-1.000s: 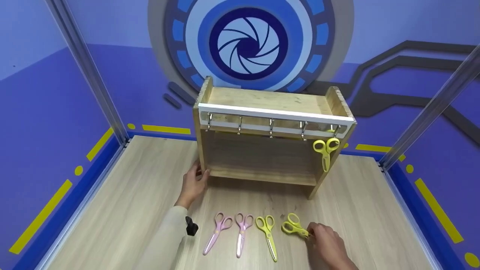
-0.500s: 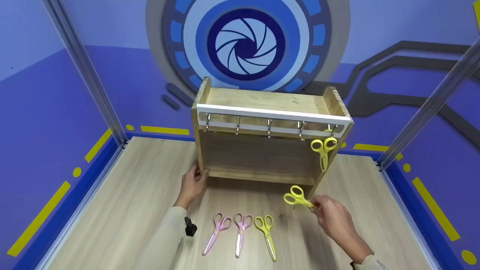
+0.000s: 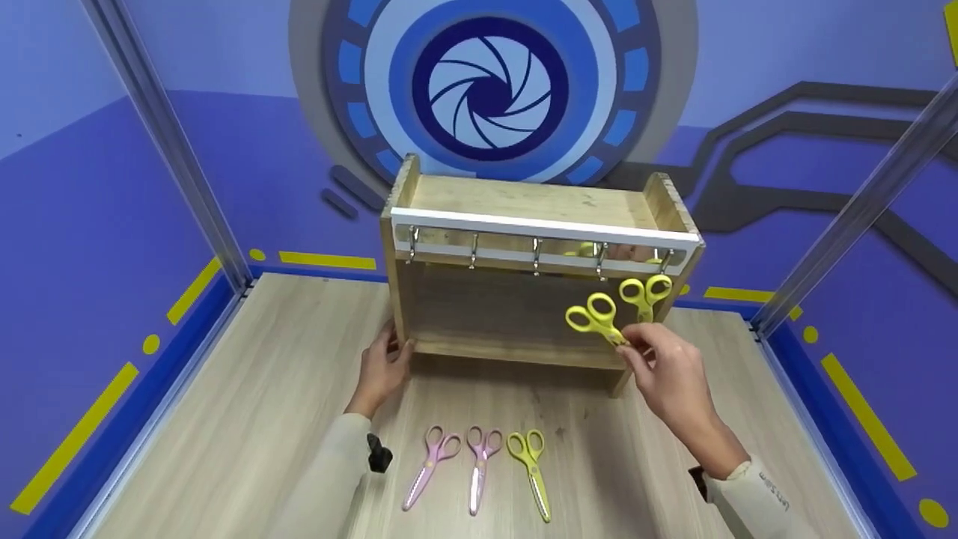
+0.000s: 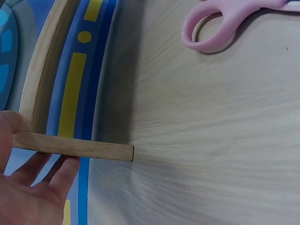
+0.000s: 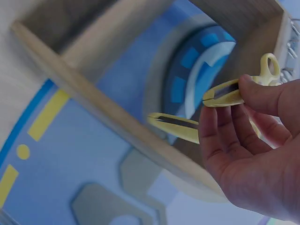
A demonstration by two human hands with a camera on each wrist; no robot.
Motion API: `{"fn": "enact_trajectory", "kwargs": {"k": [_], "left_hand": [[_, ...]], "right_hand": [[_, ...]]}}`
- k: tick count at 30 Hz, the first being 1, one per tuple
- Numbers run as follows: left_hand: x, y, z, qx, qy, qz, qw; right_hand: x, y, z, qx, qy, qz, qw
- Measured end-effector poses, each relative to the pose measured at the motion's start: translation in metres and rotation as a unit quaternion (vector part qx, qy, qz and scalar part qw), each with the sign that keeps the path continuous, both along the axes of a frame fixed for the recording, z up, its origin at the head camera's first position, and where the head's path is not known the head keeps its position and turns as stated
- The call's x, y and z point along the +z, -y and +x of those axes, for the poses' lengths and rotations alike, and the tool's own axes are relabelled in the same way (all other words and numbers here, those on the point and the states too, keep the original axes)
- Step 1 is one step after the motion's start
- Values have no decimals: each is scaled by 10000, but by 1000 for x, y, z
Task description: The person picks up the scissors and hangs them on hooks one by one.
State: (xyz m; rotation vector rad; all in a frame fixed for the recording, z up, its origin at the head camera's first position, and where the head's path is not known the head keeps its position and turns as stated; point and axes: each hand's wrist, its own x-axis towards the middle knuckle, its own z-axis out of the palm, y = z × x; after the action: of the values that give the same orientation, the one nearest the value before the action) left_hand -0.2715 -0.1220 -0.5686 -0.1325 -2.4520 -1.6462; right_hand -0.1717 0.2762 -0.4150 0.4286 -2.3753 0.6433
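Note:
With thumb and fingers my right hand (image 3: 670, 367) pinches a pair of yellow scissors (image 3: 596, 317) by the blades, handles pointing up and left, in front of the rack's right part. Beside it another pair of yellow scissors, the hanging scissors (image 3: 645, 292), dangles from the rightmost hook, its lower part behind my hand in the head view. My left hand (image 3: 383, 372) grips the lower left side panel of the wooden rack (image 3: 516, 355), thumb on one face and fingers on the other in the left wrist view. A white strip (image 3: 479, 219) with several metal hooks (image 3: 537, 256) crosses the rack's front.
On the table (image 3: 299, 359) in front of the rack lie two pairs of pink scissors, the left pair (image 3: 430, 468) and the right pair (image 3: 480, 468), with a yellow pair (image 3: 533, 471) to their right. Patterned blue walls (image 3: 247, 150) enclose the table.
My right hand has lifted the yellow scissors off the table, up to near the hooks. The left hand stays on the rack's side panel.

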Motion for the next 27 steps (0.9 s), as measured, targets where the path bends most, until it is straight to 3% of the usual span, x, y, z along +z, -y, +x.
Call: {"fn": "enact_trajectory", "kwargs": {"k": [7, 27], "left_hand": [[0, 1, 1, 41, -81, 10, 10000], [0, 1, 1, 28, -67, 140, 9999]], "right_hand": [[8, 11, -8, -71, -57, -334, 9994], [-12, 20, -27, -329, 73, -1051, 9939]]}}
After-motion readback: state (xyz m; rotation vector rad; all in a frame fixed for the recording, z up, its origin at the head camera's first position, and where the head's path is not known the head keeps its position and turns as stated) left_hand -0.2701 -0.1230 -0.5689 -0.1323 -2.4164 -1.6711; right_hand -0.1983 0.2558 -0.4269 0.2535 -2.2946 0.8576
